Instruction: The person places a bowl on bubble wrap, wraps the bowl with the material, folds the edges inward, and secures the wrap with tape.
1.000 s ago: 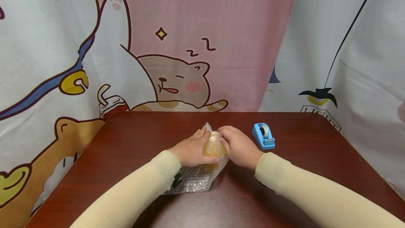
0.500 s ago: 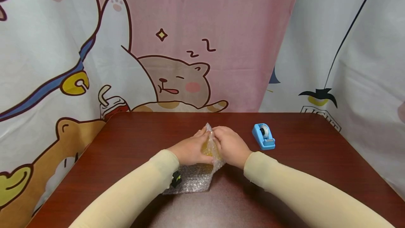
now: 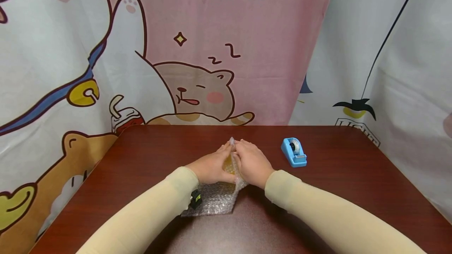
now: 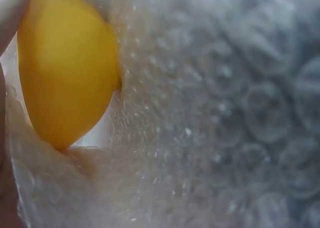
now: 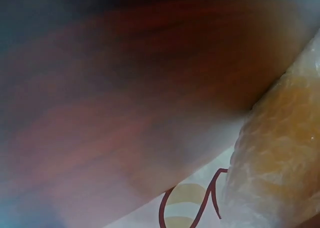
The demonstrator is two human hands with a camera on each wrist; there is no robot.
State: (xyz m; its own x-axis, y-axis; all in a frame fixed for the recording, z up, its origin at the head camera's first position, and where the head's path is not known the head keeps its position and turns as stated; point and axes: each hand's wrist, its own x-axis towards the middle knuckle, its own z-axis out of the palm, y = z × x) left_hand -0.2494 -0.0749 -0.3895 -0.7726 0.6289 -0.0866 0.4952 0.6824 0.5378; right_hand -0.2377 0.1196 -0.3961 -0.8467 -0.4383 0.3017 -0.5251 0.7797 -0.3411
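A smooth, rounded yellow object [image 3: 228, 164] lies inside clear bubble wrap [image 3: 215, 199] near the middle of the table. My left hand [image 3: 210, 166] holds the wrapped object from the left, thumb toward me and fingers at the far side. From the right, my right hand [image 3: 252, 164] grips the wrap against the object, its fingertips close to the left ones. In the left wrist view, the yellow object [image 4: 67, 68] shows through an open end of the wrap [image 4: 200, 138]. Yellow shows through the bubble wrap [image 5: 280, 153] in the right wrist view.
A blue tape dispenser [image 3: 294, 153] with a roll of tape stands to the right of my hands on the dark red-brown table [image 3: 141, 160]. Behind the table hangs a curtain [image 3: 268, 50] printed with cartoon animals.
My right hand has moved left toward my left hand, bringing the wrap's right edge in over the yellow object. Less yellow shows between the hands. My left hand has barely moved.
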